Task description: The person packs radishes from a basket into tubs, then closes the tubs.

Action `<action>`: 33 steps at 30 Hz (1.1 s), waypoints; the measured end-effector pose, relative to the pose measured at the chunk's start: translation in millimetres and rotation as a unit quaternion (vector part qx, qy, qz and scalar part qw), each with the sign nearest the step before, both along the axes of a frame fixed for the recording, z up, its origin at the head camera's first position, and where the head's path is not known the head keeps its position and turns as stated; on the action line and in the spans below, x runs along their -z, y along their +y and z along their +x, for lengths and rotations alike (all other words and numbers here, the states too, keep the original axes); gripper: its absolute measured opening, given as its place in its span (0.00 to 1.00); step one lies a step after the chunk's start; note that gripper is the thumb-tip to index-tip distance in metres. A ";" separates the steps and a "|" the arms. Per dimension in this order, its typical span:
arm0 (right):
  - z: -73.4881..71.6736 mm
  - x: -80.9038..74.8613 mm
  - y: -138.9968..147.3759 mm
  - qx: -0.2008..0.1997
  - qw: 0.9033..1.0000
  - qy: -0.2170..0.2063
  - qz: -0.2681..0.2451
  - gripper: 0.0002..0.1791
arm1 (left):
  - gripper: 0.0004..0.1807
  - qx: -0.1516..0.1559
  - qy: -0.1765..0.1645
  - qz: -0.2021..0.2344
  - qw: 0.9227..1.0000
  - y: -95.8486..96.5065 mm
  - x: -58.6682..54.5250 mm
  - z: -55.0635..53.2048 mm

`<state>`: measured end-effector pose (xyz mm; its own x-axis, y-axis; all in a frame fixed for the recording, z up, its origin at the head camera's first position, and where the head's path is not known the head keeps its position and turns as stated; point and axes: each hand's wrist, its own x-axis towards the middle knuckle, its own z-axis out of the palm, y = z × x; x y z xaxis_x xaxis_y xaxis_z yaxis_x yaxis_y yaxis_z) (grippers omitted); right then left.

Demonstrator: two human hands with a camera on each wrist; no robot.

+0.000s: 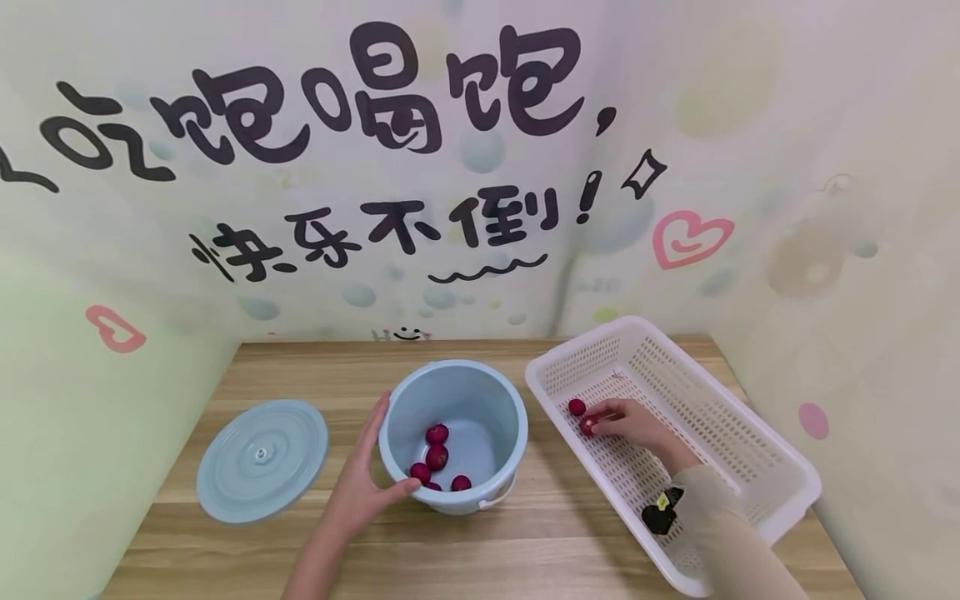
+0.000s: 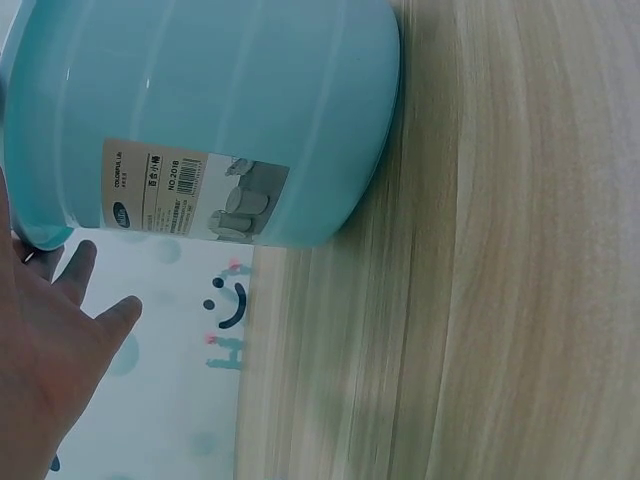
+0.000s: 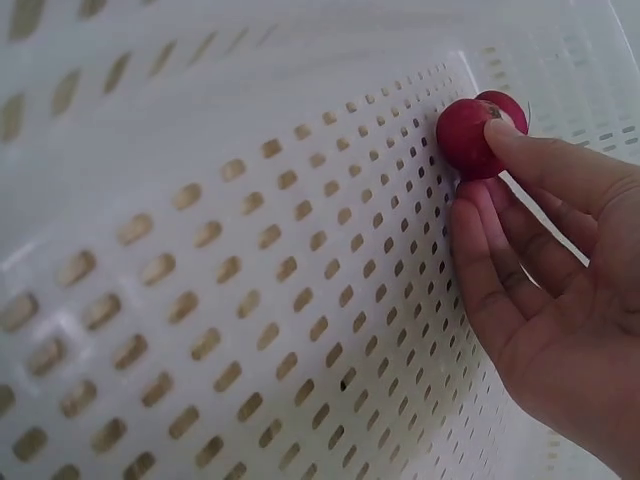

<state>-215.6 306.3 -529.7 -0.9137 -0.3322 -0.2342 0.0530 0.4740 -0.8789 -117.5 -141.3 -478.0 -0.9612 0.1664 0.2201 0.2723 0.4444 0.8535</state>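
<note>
My left hand (image 1: 363,479) rests against the near left side of a light blue bucket (image 1: 510,400), thumb at the rim and fingers stretched along the outside. In the left wrist view, the hand's fingers (image 2: 120,318) are spread and fairly straight beside the bucket rim. Several small red radishes (image 1: 437,457) lie on the bucket's bottom. Inside a white perforated basket (image 1: 757,433), my right hand (image 1: 633,423) pinches a red radish (image 3: 466,138) between thumb and fingers. Another radish (image 1: 576,407) sits right behind it, partly hidden in the right wrist view.
A round light blue lid (image 1: 262,462) lies on the wooden table (image 1: 480,558) left of the bucket. The bucket's handle (image 1: 497,494) hangs down at its front right. A printed wall (image 1: 480,292) stands behind the table.
</note>
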 end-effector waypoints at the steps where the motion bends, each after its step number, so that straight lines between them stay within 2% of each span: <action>1: -0.2 0.1 0.0 0.002 1.000 0.000 0.000 0.19 | 0.64 0.000 0.000 0.000 1.000 -0.1 -0.1 -0.1; 12: 0.0 -2.6 1.1 0.004 1.000 -0.012 0.005 0.19 | 0.64 -0.002 -0.003 -0.004 1.000 -1.3 1.9 -0.5; 21: 0.4 -9.7 2.0 0.026 0.998 -0.039 -0.035 0.21 | 0.63 -0.004 -0.007 -0.002 1.000 -0.2 1.3 0.0; 28: 0.1 -21.2 1.3 0.037 0.999 -0.019 -0.001 0.21 | 0.63 -0.007 -0.011 -0.005 1.000 -0.4 1.7 -0.4; 33: -1.1 -27.7 1.2 0.033 0.999 0.002 0.002 0.22 | 0.63 -0.008 -0.014 -0.005 1.000 -0.8 1.8 -0.6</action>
<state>-216.7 307.5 -502.0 -0.9345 -0.2701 -0.2319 0.0807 0.4737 -0.8770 -118.2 -142.1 -479.9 -0.9694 0.1524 0.1923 0.2416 0.4572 0.8559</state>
